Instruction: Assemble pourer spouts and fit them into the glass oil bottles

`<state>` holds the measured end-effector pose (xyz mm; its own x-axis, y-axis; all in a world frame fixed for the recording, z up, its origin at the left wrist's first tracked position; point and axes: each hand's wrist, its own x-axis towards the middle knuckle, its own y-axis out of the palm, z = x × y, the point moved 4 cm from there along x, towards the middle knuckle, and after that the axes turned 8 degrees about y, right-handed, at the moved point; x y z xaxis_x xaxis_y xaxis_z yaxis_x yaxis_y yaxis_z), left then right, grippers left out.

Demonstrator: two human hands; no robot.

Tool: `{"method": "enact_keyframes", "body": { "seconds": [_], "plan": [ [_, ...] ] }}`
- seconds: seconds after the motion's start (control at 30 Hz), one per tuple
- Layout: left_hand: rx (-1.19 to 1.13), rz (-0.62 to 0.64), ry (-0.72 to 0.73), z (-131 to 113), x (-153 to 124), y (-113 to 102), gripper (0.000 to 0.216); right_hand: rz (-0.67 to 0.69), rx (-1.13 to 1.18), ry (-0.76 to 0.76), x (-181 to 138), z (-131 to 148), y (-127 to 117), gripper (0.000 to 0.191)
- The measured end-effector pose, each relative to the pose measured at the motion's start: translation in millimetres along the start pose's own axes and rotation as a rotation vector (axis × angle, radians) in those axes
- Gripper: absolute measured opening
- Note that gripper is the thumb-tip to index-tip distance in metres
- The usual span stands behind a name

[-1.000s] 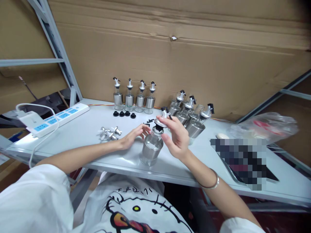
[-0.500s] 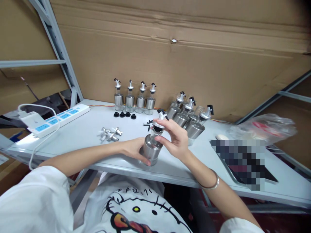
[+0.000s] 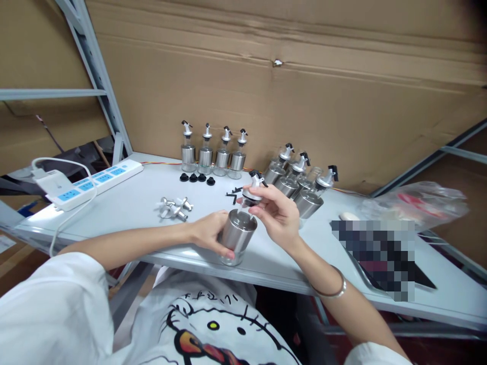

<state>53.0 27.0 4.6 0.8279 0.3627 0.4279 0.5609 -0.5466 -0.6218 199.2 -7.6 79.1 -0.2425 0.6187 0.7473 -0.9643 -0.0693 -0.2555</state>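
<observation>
My left hand (image 3: 211, 234) is wrapped round the steel-sleeved glass bottle (image 3: 238, 235), which stands near the front edge of the white table (image 3: 129, 213). My right hand (image 3: 279, 217) pinches the silver pourer cap (image 3: 253, 190) with its black lever, held just above the bottle's open neck. Both hands are closed. Loose silver pourer parts (image 3: 174, 207) lie left of my left hand. Small black pieces (image 3: 233, 194) lie just behind the cap.
Four capped bottles (image 3: 213, 153) stand in a row at the cardboard wall, with black stoppers (image 3: 197, 178) before them. Several more bottles (image 3: 300, 182) cluster at the right. A power strip (image 3: 93, 180) lies at the left, a plastic bag (image 3: 416, 200) at the right.
My left hand came off the table and gripped the bottle's body. My right hand has lifted the pourer cap out of the bottle's neck.
</observation>
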Motion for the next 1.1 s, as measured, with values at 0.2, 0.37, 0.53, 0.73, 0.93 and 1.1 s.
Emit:
{"method": "enact_keyframes", "body": {
  "seconds": [0.2, 0.37, 0.53, 0.73, 0.93, 1.1],
  "plan": [
    [0.046, -0.002, 0.044, -1.5, -1.0, 0.2, 0.056, -0.036, -0.04, -0.033, -3.9, -1.6, 1.9, 0.021],
    [0.03, 0.01, 0.063, -2.7, 0.0, 1.8, 0.061, -0.047, -0.172, -0.096, -3.4, 7.2, 0.2, 0.014],
    [-0.003, 0.072, 0.083, -2.2, 2.0, 1.2, 0.08, -0.073, -0.111, -0.109, -6.9, 14.2, 1.0, 0.015],
    [-0.077, 0.089, -0.041, -1.5, 3.0, -1.4, 0.096, -0.349, -0.018, 0.056, 6.0, 15.2, -18.0, 0.007],
    [0.231, 0.205, -0.112, 4.7, 2.9, 8.2, 0.057, -0.401, -0.388, 0.009, 49.9, -3.6, -38.5, 0.013],
    [0.366, 0.256, -0.025, 1.0, 2.3, 11.9, 0.04, -0.475, -0.445, 0.053, 87.5, -55.4, -45.4, 0.017]
  ]
}}
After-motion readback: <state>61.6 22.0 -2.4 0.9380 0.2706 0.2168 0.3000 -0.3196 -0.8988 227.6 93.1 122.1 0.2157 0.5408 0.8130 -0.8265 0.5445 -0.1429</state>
